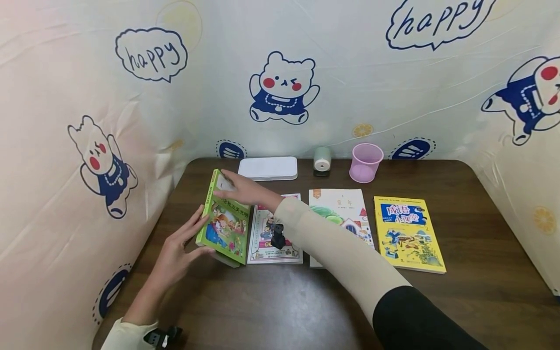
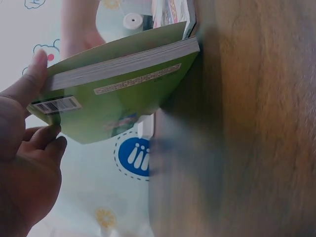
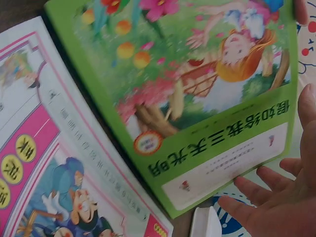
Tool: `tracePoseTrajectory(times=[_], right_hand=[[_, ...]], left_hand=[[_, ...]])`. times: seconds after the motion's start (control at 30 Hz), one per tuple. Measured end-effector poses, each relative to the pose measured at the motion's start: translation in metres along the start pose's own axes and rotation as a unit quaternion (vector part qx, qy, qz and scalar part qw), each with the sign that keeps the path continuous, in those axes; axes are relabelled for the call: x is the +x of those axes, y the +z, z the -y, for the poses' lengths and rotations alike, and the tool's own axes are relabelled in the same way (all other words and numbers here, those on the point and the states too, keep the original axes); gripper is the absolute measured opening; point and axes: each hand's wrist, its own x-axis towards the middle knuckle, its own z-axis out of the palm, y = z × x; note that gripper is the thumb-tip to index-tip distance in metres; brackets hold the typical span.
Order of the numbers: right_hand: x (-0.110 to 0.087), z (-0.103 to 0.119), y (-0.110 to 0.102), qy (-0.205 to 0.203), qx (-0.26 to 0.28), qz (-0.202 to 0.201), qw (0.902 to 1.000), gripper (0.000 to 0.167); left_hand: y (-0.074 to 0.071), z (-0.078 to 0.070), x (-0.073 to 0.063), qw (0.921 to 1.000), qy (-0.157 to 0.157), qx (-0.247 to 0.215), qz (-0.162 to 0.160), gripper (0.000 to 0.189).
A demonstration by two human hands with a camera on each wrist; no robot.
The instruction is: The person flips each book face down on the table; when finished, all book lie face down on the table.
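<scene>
— Looked like which step?
— Looked like a lifting or propping step: had the green book (image 1: 229, 223) tilted up on its spine side, at the left end of the row, just beside the pink-bordered book (image 1: 262, 238).
— Held it how?
— Pinched it near the lower spine corner with the left hand (image 1: 177, 255), between thumb and curled fingers. Had the right hand (image 1: 241, 188) at the top edge, fingers spread and nearly straight, apparently without a grip (could not tell about firm contact).
— Called for what next?
— Called, probably, for a sure left pinch and a steadying right touch before changing the tilt; otherwise risked a flapping cover.
— Learned anything by comparing views?
— Found the barcode (image 2: 58, 105) and the front cover gaping from the pages only in the left wrist view. Saw the white title panel (image 3: 224, 170) whole in the right wrist view, but partly covered in the head view. Spotted the yellow book (image 1: 411, 236) only from the head.
</scene>
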Motion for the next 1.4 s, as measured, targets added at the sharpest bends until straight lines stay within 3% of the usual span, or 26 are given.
tracePoseTrajectory(times=[0.23, 0.53, 0.7, 0.87, 1.07, 1.27, 1.4], right_hand=[[0.000, 0.008, -0.002, 0.003, 0.014, -0.009, 0.9999, 0.088], [0.000, 0.010, -0.005, 0.011, 0.041, -0.013, 0.9990, 0.090], [-0.001, 0.014, -0.006, 0.030, 0.111, -0.009, 0.9934, 0.091], [-0.002, 0.017, -0.006, 0.036, 0.195, 0.009, 0.9800, 0.092], [-0.003, 0.018, -0.006, 0.016, 0.241, 0.024, 0.9700, 0.090], [-0.005, 0.009, -0.010, 0.005, 0.284, 0.031, 0.9584, 0.093], [-0.008, -0.001, -0.013, 0.003, 0.285, 0.033, 0.9579, 0.090]], left_hand=[[0.006, 0.001, -0.001, 0.9943, -0.014, -0.105, 0.007, 0.068], [0.006, -0.008, -0.001, 0.9924, -0.027, -0.120, -0.004, 0.062], [0.000, -0.016, 0.000, 0.9911, -0.028, -0.129, -0.019, 0.061], [-0.010, -0.022, -0.001, 0.9930, -0.013, -0.116, -0.016, 0.065], [-0.016, -0.026, -0.003, 0.9977, 0.012, -0.066, -0.010, 0.075], [-0.003, -0.018, -0.001, 0.9999, -0.003, -0.006, -0.013, 0.090], [0.010, -0.012, 0.000, 0.9999, -0.011, -0.004, -0.007, 0.090]])
